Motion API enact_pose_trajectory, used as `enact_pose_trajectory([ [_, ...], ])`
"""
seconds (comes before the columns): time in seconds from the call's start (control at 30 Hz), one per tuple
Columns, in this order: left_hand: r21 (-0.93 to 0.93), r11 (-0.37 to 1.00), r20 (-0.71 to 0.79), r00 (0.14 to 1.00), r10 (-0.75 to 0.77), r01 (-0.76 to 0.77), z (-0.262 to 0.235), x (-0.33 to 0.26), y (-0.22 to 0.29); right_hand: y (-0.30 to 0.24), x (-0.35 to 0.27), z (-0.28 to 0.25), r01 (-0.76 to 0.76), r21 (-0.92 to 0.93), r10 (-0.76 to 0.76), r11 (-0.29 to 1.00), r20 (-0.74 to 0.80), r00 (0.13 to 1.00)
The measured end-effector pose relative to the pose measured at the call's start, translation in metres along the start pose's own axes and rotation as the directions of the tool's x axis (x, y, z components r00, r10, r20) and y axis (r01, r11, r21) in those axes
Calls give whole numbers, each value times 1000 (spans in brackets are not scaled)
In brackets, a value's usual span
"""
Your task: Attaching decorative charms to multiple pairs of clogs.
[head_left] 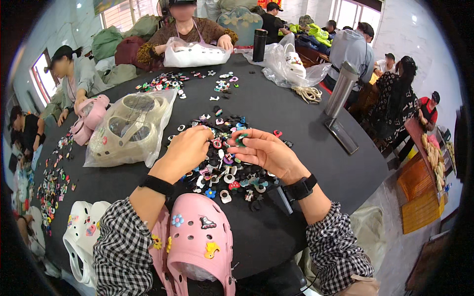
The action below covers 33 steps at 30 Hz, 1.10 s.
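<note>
A heap of small colourful shoe charms point(229, 177) lies on the black round table, under and in front of both hands. My right hand point(269, 152) hovers over it with a small dark green shoe charm point(241, 139) between thumb and fingers. Beside it, my left hand point(187, 150) reaches into the far side of the heap, fingertips pinched together; what they hold, if anything, is hidden. Close to me stands a pair of pink clogs point(201, 241). The right one carries a blue flower, a dark skate and a yellow charm in its holes.
White clogs point(81, 237) with charms stand at left, partly behind my sleeve. Past them lie a plastic bag of pale clogs point(131, 128) and pink clogs point(91, 116). A steel flask point(341, 89) and phone point(341, 137) are at right. Co-workers sit around the table.
</note>
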<state>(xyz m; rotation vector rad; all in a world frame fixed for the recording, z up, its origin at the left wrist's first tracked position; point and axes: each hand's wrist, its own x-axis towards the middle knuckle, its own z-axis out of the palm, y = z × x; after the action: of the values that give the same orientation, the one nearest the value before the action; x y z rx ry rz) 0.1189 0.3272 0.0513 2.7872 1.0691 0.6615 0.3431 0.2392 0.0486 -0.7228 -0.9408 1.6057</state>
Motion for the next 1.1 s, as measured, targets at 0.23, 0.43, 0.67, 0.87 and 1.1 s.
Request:
enact_pose_trajectory([
  [0.23, 9, 1000, 74, 997, -26, 25, -5, 0, 7, 8, 6, -9, 2, 280, -13, 960, 37, 999],
  [0.43, 19, 1000, 85, 996, -20, 18, -6, -3, 7, 15, 10, -23, -69, 639, -8, 767, 116, 993],
  [0.67, 1, 1000, 97, 995, -24, 24, -2, 0, 11, 13, 8, -27, -121, 701, -41, 703, 209, 977],
  [0.87, -74, 997, -48, 999, 0, -4, -8, -5, 0, 14, 10, -3, 18, 401, -17, 916, -7, 1000],
  [1.1, -504, 863, 65, 995, 77, -33, -67, 8, 16, 4, -1, -5, 59, 169, -72, 984, 75, 995],
])
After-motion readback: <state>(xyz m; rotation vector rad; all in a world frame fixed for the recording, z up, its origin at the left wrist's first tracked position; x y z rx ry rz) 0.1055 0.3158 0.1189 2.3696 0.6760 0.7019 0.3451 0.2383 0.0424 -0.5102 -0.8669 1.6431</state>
